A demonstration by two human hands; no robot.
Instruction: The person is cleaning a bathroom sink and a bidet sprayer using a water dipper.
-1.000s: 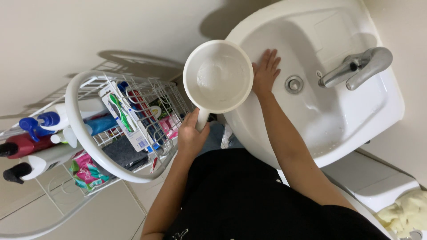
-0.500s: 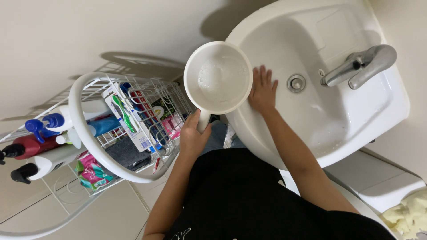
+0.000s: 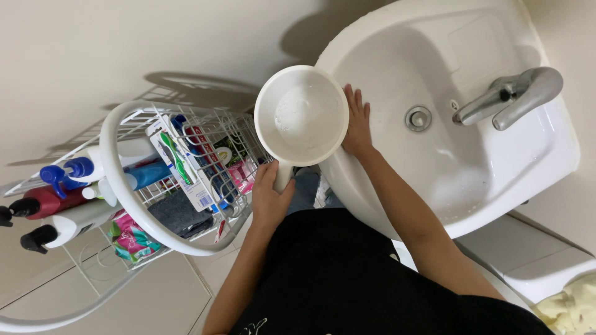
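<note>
While the left hand (image 3: 271, 197) wraps closed round the short handle of a white dipper (image 3: 302, 115), the bowl of that dipper stands off at one o'clock from the fist, hanging over the left rim of the white basin (image 3: 472, 186). A little foamy water shows in its bottom. The right hand (image 3: 357, 124) lies flat with fingers spread on the inner wall of the basin, just at three o'clock of the dipper's bowl and touching its edge or nearly so. Further round at three o'clock sit the drain (image 3: 418, 118) and the grey metal tap (image 3: 512, 99).

At nine o'clock from the left hand stands a white wire rack (image 3: 133, 198). A long flat toothbrush pack (image 3: 180, 164), white card with green and blue, leans in it; a pink packet (image 3: 133, 239) lies lower at seven o'clock, a dark folded cloth (image 3: 180, 214) between them. Blue, red and white bottles (image 3: 56, 192) with pump tops lie at the rack's far left.

Against half a second ago, the right hand has slid slightly up the basin wall; the dipper holds much the same place.
</note>
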